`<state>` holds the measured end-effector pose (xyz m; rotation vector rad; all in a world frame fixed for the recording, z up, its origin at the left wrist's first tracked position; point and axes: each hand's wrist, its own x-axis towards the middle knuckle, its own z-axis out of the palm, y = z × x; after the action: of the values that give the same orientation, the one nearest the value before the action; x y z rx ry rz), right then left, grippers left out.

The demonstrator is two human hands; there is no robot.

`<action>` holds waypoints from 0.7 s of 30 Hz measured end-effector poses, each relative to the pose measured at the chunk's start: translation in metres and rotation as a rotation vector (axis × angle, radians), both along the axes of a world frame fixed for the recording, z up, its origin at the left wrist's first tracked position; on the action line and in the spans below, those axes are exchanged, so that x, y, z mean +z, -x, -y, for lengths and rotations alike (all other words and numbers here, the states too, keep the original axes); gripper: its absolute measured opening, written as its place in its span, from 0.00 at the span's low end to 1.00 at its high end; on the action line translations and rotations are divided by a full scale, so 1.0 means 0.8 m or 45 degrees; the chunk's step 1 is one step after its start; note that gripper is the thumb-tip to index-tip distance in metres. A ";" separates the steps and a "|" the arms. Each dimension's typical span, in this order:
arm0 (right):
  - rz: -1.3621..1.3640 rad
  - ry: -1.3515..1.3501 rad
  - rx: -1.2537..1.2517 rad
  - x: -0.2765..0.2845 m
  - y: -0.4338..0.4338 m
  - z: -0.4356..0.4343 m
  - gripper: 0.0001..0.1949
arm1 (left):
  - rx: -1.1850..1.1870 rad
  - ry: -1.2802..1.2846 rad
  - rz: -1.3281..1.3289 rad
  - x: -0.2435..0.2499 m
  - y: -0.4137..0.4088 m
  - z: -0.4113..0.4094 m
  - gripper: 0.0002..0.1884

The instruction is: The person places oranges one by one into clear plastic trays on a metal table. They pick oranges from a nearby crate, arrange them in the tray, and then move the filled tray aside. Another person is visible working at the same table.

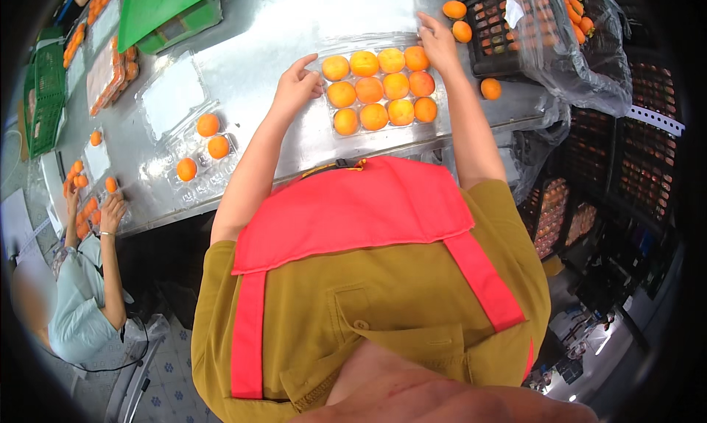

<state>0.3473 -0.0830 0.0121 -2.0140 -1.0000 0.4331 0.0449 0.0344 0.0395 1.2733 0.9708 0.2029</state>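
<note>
A clear plastic clamshell tray lies before me on the metal table, with rows of round orange fruits set in its cups. Its transparent lid seems to be folded back on the far side, though glare makes it hard to trace. My left hand is just off the tray's left edge, index finger stretched out and the other fingers loosely bent. At the far right corner, my right hand has its fingers apart, close beside the corner fruit. I see no fruit held in either hand.
A black crate with a plastic liner and fruits stands right. Loose fruits lie near it. To the left are a partly filled tray, a green bin and packed trays. A co-worker's hand handles fruits far left.
</note>
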 end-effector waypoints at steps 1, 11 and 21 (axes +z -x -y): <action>-0.027 -0.007 0.026 -0.005 0.003 -0.004 0.19 | 0.034 0.001 -0.001 0.001 0.008 0.002 0.21; -0.229 0.232 0.077 0.000 0.044 -0.074 0.19 | 0.312 0.024 -0.024 -0.003 0.060 -0.007 0.15; -0.213 0.124 0.138 -0.017 0.064 -0.064 0.18 | 0.368 -0.093 -0.044 -0.008 0.078 -0.023 0.17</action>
<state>0.2964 -0.0317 -0.0013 -1.9780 -1.0029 0.7094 -0.0172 0.0531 0.0335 1.2021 1.1852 0.4447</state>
